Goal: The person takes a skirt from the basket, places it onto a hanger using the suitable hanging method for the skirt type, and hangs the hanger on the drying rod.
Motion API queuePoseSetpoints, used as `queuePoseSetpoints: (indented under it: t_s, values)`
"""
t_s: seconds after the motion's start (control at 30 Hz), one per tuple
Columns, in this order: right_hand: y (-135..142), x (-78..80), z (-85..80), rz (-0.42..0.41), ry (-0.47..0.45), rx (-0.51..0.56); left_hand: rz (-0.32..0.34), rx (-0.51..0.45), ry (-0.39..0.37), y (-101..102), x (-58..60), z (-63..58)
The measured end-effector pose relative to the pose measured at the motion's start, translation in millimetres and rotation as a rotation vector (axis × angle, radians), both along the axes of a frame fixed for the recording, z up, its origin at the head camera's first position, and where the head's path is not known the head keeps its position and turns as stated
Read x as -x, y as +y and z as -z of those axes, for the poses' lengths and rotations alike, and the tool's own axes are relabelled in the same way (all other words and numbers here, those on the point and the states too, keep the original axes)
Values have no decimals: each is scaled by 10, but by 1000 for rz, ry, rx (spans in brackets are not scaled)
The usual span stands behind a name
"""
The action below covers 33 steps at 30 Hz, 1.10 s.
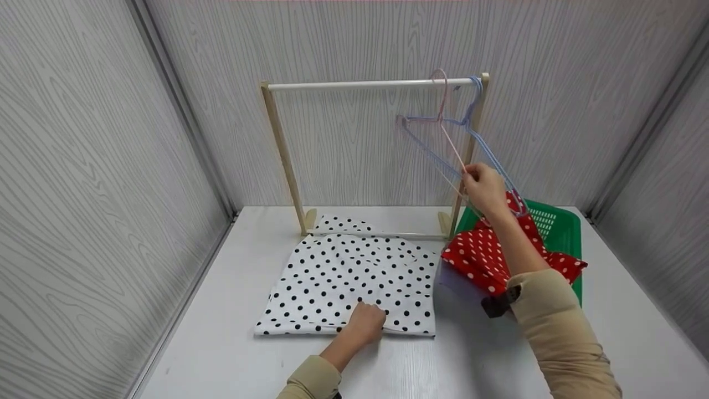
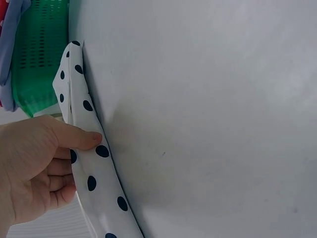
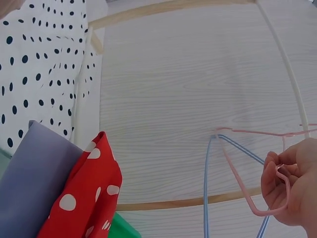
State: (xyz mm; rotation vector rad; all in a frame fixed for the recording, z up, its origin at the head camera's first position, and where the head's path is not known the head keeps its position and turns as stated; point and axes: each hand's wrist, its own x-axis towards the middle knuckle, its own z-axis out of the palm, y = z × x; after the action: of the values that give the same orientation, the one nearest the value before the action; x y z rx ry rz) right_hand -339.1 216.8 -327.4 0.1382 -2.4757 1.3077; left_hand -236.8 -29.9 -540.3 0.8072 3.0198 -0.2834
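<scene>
On the table (image 1: 221, 316) stands a rack (image 1: 349, 85), white cloth (image 1: 349, 277) spread before it, with a basket (image 1: 574, 238) draped in red cloth (image 1: 479, 252) to the right. Blue hangers (image 1: 468, 118) and a pink hanger (image 1: 453, 146) are at the rack's upper right. The left hand (image 1: 366, 322) pinches the white cloth's near edge between thumb and fingers; the right hand's (image 1: 485, 188) fingertips clamp the pink hanger.

The table (image 1: 221, 310) has its near edge cut off. Toward its far right corner, red cloth (image 1: 479, 252) and the forearm (image 1: 523, 252) partly hide a basket (image 1: 569, 230); the right hand (image 1: 486, 188) covers part of the pink hanger (image 1: 452, 144).
</scene>
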Motion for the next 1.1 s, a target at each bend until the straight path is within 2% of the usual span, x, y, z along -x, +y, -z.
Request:
queuePoseSetpoints:
  t_s: [0.27,0.47,0.7,0.87,1.0,1.1]
  values:
    - [-89,-128,-54,-40,-30,114,27,9,59,6,0,1]
    - [-192,-260,42,-107,-31,199,15,-37,36,10,15,-12]
    - [-333,-385,240,-189,-62,246,31,-59,45,9,12,-11]
    - [-454,-493,434,-225,-134,284,18,25,103,72,1,-14]
    - [-551,-593,632,-249,-210,394,1,101,133,166,-42,2]
    - [-608,-669,796,-256,-257,493,21,122,180,242,-78,46]
